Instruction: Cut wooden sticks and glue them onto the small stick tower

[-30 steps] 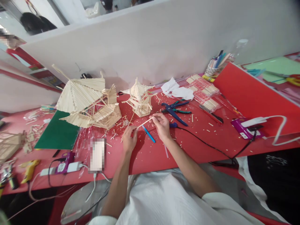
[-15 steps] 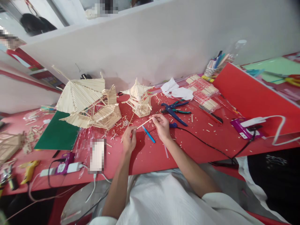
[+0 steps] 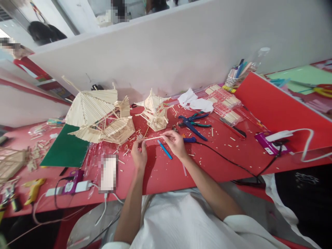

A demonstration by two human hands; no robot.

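A thin wooden stick (image 3: 154,138) lies almost level between the hands, raised over the red table (image 3: 212,166). The left hand (image 3: 139,155) pinches its 9 o'clock end, and the right hand (image 3: 175,144) pinches the 3 o'clock end between thumb and fingers. It looks very light, dry and fairly stiff, likely to snap if bent hard; a soft fingertip hold near each end should suit it, with little risk of slipping.

Just beside it, at 4 o'clock, lies a blue pen (image 3: 165,149). At 12 stands a small stick-built pavilion (image 3: 155,112); at 10, a larger roofed model (image 3: 94,109). Blue-handled cutters (image 3: 193,127) rest near 2, and farther along that line sit packets of sticks (image 3: 225,101) whose red printing is too small to read. The purple power strip (image 3: 273,142), at 3, carries a pale label, also illegible. No brand can be made out.
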